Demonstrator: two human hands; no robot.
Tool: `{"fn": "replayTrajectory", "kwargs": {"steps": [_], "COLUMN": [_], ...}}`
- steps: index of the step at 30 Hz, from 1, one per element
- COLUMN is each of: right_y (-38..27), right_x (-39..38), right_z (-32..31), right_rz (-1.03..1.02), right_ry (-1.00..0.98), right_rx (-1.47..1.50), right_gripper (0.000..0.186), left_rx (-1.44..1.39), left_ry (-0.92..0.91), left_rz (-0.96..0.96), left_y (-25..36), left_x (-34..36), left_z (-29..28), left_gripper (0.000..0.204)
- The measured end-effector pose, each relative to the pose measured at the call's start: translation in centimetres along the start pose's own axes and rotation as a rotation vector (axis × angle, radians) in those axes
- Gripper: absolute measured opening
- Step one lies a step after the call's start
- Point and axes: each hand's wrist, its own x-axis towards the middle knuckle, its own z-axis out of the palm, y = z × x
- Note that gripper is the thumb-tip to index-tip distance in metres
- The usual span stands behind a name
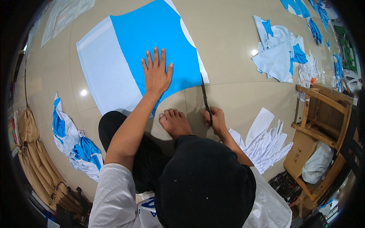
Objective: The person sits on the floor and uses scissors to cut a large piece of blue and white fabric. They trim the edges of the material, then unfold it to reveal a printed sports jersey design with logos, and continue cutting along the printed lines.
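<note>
A large fabric panel (133, 45), bright blue with a white section on its left side, lies spread on the tiled floor. My left hand (156, 75) rests flat on its blue part, fingers spread. Long dark scissors (204, 95) are gripped in my right hand (216, 119). Their blades point away from me, and the tips meet the lower right corner of the panel, beside a narrow white margin (202, 67) along the blue edge. How far the blades are apart is too fine to tell. My bare foot (176, 122) is on the floor just below the panel.
White fabric pieces (266, 138) are heaped to the right of my right forearm. A blue and white pile (279, 53) lies farther right, another bundle (76, 142) at left. A wooden frame (323, 110) and cardboard box (300, 152) stand at the right edge, brown wrapped stacks (36, 163) at the left.
</note>
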Motion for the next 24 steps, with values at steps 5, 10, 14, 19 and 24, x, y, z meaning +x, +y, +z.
{"fn": "replayTrajectory", "kwargs": {"steps": [5,10,14,19,24], "right_y": [-0.39,-0.28,-0.3,-0.07,-0.68], "right_x": [-0.17,-0.23,-0.33,-0.29,-0.52], "right_z": [0.2,0.14,0.15,0.0,0.22], "right_rz": [0.004,0.006,0.005,-0.018,0.001], "right_ry": [0.001,0.008,0.007,-0.004,-0.006], "right_rx": [0.033,0.027,0.028,0.004,0.028], "right_gripper": [0.027,0.025,0.025,0.025,0.027], "left_rx": [0.002,-0.001,0.004,0.023,0.017], "left_ry": [0.004,0.007,0.003,0.0,-0.01], "left_rz": [0.003,0.005,0.003,0.001,-0.003], "left_y": [-0.02,-0.01,-0.03,-0.12,-0.08], "left_x": [-0.04,-0.01,-0.01,0.02,-0.01], "left_z": [-0.05,0.01,0.08,0.3,0.21], "left_gripper": [0.068,0.068,0.068,0.068,0.068]}}
